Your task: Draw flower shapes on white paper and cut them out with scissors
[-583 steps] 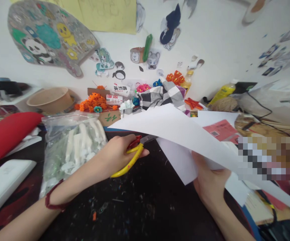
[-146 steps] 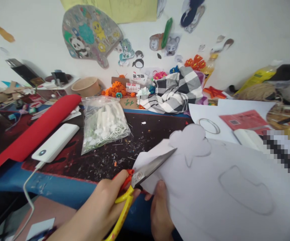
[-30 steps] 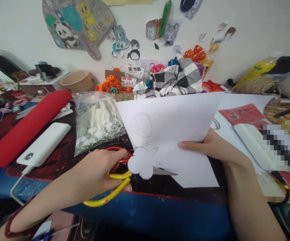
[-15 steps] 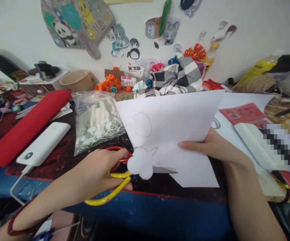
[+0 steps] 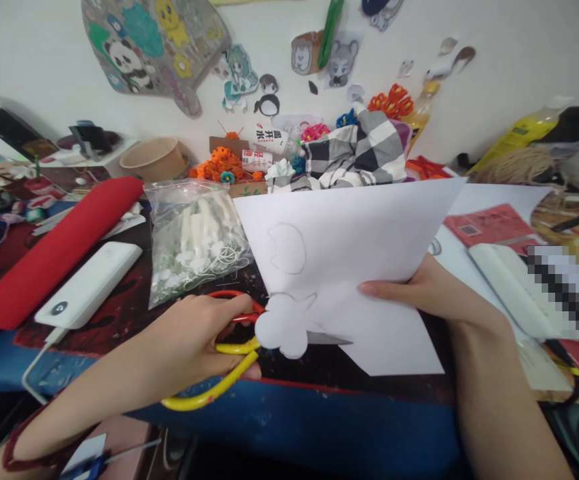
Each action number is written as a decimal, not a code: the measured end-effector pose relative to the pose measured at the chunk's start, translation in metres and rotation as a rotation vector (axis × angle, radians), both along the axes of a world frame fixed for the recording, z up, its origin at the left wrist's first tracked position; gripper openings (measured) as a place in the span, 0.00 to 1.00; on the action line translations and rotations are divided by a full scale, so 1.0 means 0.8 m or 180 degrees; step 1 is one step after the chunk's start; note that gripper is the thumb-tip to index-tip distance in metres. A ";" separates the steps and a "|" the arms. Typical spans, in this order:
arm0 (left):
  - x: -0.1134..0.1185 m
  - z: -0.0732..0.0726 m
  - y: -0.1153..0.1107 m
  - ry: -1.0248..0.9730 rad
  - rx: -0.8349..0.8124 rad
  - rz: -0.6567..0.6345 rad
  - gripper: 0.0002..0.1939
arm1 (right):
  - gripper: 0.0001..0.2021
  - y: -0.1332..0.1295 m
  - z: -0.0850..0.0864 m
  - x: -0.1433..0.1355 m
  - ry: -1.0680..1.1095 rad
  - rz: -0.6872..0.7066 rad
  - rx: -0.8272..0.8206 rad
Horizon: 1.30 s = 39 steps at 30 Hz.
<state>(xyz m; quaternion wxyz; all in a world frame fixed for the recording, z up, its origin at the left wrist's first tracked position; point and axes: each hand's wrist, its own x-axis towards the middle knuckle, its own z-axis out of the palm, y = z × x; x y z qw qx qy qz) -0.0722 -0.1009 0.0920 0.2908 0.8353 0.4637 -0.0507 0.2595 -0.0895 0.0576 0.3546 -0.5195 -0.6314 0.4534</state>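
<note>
My left hand (image 5: 214, 333) is closed around the handles of a pair of scissors (image 5: 209, 393), one loop red and the other yellow. One grey blade shows past the paper's cut edge; the other is hidden. A sheet of white paper (image 5: 349, 233) is pinched in my right hand (image 5: 419, 290), thumb on the near face and fingers behind it. Pencil outlines show on the sheet, one a rounded curve at upper left. A partly cut, lobed flower-like paper shape (image 5: 283, 327) hangs at the sheet's lower left, over the scissors.
A clear bag of white and green pieces (image 5: 197, 247) lies left of the paper. Farther left are a white power bank (image 5: 89, 283) with a cable and a long red roll (image 5: 64, 247). Checkered cloth (image 5: 354, 153) sits behind. A white device (image 5: 514, 287) lies at right.
The loose yellow handle has swung slightly down and left, so the scissors look a little wider apart. The sheet and my right hand have shifted slightly right.
</note>
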 end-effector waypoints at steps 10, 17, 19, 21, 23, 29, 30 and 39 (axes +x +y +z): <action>0.005 0.002 -0.001 0.0095 -0.0111 0.0026 0.17 | 0.24 -0.002 0.004 -0.003 0.0152 0.0053 -0.0135; 0.002 0.000 0.001 0.0148 -0.0083 0.0047 0.19 | 0.28 -0.001 0.000 0.001 -0.0062 -0.0083 0.0007; 0.001 0.000 0.001 0.0173 -0.0111 0.0047 0.20 | 0.28 -0.001 0.000 0.001 -0.0067 -0.0089 0.0024; 0.002 0.000 0.000 0.0180 -0.0153 0.0046 0.20 | 0.28 -0.001 0.000 0.001 -0.0029 -0.0085 0.0020; 0.003 0.000 0.000 0.0179 -0.0153 0.0054 0.19 | 0.27 -0.002 0.000 0.000 -0.0019 -0.0083 -0.0012; 0.003 0.000 -0.002 0.0031 -0.0248 0.0066 0.17 | 0.28 -0.002 0.001 -0.002 -0.0018 -0.0112 0.0074; 0.003 0.000 -0.002 -0.0008 -0.0284 0.0070 0.17 | 0.28 -0.001 0.001 -0.002 -0.0027 -0.0117 0.0090; 0.001 -0.006 -0.002 0.0122 -0.0132 0.0055 0.19 | 0.26 -0.003 -0.003 0.000 -0.0021 -0.0066 0.0135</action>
